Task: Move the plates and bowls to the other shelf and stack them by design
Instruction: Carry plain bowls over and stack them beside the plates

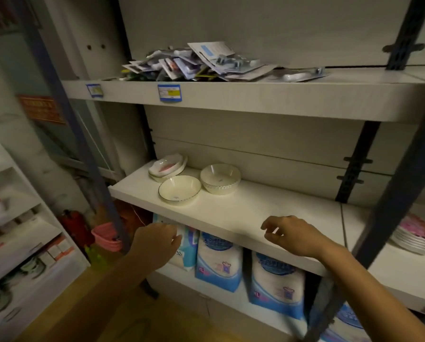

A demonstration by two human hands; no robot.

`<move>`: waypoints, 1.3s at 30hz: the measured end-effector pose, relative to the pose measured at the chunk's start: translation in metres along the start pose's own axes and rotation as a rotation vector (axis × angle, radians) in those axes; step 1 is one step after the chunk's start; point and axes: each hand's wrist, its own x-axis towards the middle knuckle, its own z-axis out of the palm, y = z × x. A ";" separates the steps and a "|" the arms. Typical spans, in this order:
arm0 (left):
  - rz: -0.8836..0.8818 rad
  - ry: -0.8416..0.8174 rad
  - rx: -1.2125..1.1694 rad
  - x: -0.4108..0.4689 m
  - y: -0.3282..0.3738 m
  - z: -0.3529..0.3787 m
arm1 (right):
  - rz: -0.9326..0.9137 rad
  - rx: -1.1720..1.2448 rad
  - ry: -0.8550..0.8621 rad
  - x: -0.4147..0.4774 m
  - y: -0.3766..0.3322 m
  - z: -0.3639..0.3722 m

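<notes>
On the middle white shelf (231, 218) sit a shallow cream bowl with a dark rim (179, 188), a stack of deeper white bowls (220, 178) to its right, and a tilted stack of small dishes with a pink pattern (168, 166) behind at the left. A stack of flowered plates (416, 236) rests on the neighbouring shelf at the far right. My left hand (157, 243) hovers below the shelf's front edge, fingers loosely curled and holding nothing. Above that front edge, my right hand (293, 235) is held with fingers apart, empty.
The upper shelf (231, 95) carries a heap of packaged small goods (201, 62). Blue-and-white bags (219, 262) stand on the shelf below. Dark metal uprights (354, 174) frame the rack. A pink basket (105, 236) and a red extinguisher (77, 225) sit on the floor at left.
</notes>
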 end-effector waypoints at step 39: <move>-0.278 -0.746 -0.855 0.280 -0.207 0.155 | 0.756 0.022 0.110 0.298 -0.024 0.032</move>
